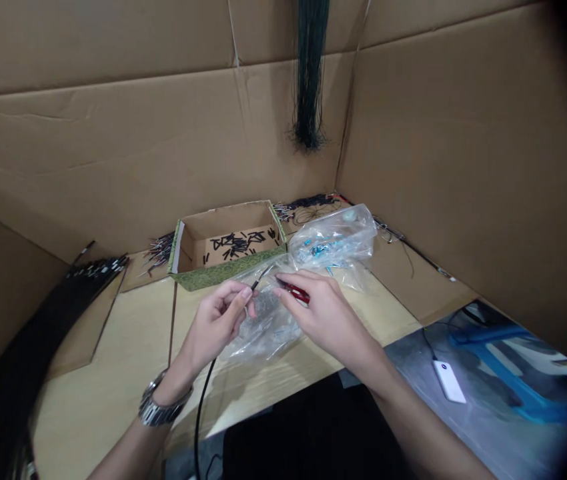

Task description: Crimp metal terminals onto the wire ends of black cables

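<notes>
Pinched between my left hand's point(221, 317) thumb and fingers is a black cable point(198, 417), its thin end pointing up toward the right. The rest of that cable hangs below the hand past the table's front edge. My right hand point(324, 308) is closed around a small red-handled tool point(295, 292); most of it is hidden, so its kind is unclear. The tool's tip lies just right of the cable end, apparently apart from it. Beneath both hands spreads a clear plastic bag point(263, 333), which continues into a bulging part point(358, 233) holding small blue pieces.
A green-edged cardboard box point(228, 272) holds many short black pieces. A thick bundle of black cables point(28, 353) lies at the left. Dark thin wires point(309, 87) hang at the back. Cardboard walls point(138, 153) surround the table. A white device point(448, 381) lies lower right.
</notes>
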Motion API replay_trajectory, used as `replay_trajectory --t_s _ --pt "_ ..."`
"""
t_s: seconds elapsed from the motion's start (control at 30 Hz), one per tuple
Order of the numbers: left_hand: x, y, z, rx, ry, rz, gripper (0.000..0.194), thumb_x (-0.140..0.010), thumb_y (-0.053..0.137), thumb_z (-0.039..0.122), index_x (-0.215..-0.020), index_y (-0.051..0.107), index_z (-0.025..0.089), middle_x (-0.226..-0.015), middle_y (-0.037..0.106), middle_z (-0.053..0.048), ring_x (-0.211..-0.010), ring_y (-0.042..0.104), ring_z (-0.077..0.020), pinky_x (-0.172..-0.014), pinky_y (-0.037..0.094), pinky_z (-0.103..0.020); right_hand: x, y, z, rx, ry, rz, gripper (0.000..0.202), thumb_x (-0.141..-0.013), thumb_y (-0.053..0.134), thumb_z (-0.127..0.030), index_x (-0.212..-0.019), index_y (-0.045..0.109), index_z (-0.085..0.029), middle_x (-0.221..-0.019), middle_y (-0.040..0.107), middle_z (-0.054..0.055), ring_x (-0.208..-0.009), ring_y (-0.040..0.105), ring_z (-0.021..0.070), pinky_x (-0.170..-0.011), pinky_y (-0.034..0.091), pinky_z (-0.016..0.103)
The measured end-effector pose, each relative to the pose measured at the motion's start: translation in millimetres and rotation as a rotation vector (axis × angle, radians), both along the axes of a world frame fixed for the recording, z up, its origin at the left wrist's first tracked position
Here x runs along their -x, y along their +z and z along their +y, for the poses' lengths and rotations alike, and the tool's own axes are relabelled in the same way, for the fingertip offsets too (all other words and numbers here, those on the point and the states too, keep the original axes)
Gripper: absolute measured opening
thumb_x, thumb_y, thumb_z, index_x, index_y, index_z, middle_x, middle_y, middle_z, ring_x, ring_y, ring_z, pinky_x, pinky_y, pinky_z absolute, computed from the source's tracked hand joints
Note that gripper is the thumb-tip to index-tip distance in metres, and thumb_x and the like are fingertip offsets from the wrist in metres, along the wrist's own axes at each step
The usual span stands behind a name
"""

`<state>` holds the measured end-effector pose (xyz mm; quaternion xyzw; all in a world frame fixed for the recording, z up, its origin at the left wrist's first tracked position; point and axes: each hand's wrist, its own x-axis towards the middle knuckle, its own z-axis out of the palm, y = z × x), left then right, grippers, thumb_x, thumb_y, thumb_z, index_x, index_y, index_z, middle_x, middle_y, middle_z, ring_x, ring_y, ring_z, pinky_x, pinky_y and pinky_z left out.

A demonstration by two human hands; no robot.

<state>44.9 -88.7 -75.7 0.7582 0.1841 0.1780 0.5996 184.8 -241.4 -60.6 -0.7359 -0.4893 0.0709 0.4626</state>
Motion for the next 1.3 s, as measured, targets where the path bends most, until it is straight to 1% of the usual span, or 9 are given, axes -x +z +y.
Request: replay_trajectory --t_s 0.13,0.23,0.63,0.73,0.9,1.0,1.13,1.2,1.3 --pt "0.2 -3.0 1.9 -0.019 0.000 0.023 0.030 -0.098 0.053 0.046 -0.090 0.057 0.017 -0.069 0.058 0.002 -0.045 0.035 -0.0036 -0.039 0.029 -0.014 1.3 9.5 2.0 0.058 0.030 -0.050 0.014 -0.094 0.059 -0.024 -0.094 0.071 -0.018 -0.091 0.071 0.002 -0.084 0.062 0.0156 -0.076 0.043 0.028" --pt "-0.9 -3.4 2.5 -0.040 -0.002 0.037 0.030 -0.098 0.054 0.046 -0.090 0.058 0.017 -0.070 0.060 0.002 -0.045 0.036 -0.0038 -0.039 0.029 -0.014 2.6 14.5 5.0 0.080 0.041 -0.066 0.019 -0.093 0.059 -0.023 -0.076 0.064 -0.016 -0.075 0.065 0.000 -0.070 0.055 0.0130 -0.066 0.037 0.027" --pt "-5.1 -8.4 7.6 -0.119 -0.004 0.093 0.032 -0.098 0.052 0.045 -0.090 0.059 0.016 -0.071 0.062 0.000 -0.045 0.040 -0.0046 -0.042 0.031 -0.016 2.1 20.0 21.8 0.223 0.041 -0.203 0.017 -0.087 0.058 -0.016 -0.070 0.061 -0.014 -0.068 0.060 0.005 -0.061 0.047 0.0136 -0.057 0.028 0.029" --pt "-6.2 -11.8 11.1 -0.114 0.002 0.096 0.032 -0.098 0.053 0.046 -0.089 0.059 0.016 -0.072 0.062 0.000 -0.046 0.040 -0.0054 -0.042 0.031 -0.016 -0.9 9.7 31.4 0.197 0.066 -0.214 0.019 -0.086 0.055 -0.013 -0.068 0.061 -0.014 -0.064 0.057 0.004 -0.055 0.039 0.0112 -0.054 0.024 0.029" --pt "-10.4 -16.6 19.3 -0.089 0.070 0.064 0.032 -0.096 0.056 0.044 -0.085 0.059 0.015 -0.069 0.059 0.000 -0.049 0.039 -0.0057 -0.043 0.031 -0.014 -9.3 -27.6 54.4 0.217 0.046 -0.159 0.023 -0.078 0.055 -0.004 -0.059 0.060 -0.014 -0.053 0.046 0.001 -0.048 0.030 0.0098 -0.051 0.020 0.029" --pt "-12.6 -17.1 24.0 -0.025 0.094 0.030 0.033 -0.094 0.059 0.046 -0.088 0.059 0.014 -0.069 0.058 0.000 -0.047 0.036 -0.0051 -0.040 0.029 -0.014 -15.6 -39.3 56.4 0.186 0.004 -0.098 0.014 -0.080 0.059 -0.010 -0.067 0.066 -0.014 -0.061 0.056 0.005 -0.055 0.044 0.0129 -0.055 0.029 0.028" --pt "-10.8 -10.6 26.5 0.105 0.133 -0.056 0.034 -0.092 0.062 0.047 -0.097 0.060 0.014 -0.070 0.052 0.002 -0.044 0.030 -0.0028 -0.037 0.023 -0.012 -21.0 -34.1 38.8 0.089 0.039 0.036 0.014 -0.088 0.061 -0.022 -0.095 0.072 -0.016 -0.088 0.070 0.008 -0.080 0.062 0.0190 -0.074 0.043 0.030" --pt "-7.3 -1.3 26.3 0.175 0.172 -0.117 0.032 -0.092 0.063 0.045 -0.100 0.061 0.014 -0.070 0.046 0.004 -0.046 0.028 -0.0020 -0.037 0.021 -0.010 -17.4 -31.1 25.9 0.045 0.111 0.114 0.019 -0.093 0.058 -0.027 -0.105 0.070 -0.018 -0.097 0.071 0.006 -0.086 0.065 0.0174 -0.079 0.047 0.029" --pt "-1.6 20.7 26.7 0.280 0.228 -0.238 0.029 -0.092 0.065 0.042 -0.103 0.063 0.015 -0.070 0.039 0.005 -0.049 0.026 -0.0024 -0.036 0.020 -0.008 1.8 -34.1 9.9 -0.022 0.232 0.416 0.027 -0.093 0.060 -0.036 -0.112 0.067 -0.018 -0.097 0.067 0.004 -0.083 0.062 0.0155 -0.074 0.048 0.026"
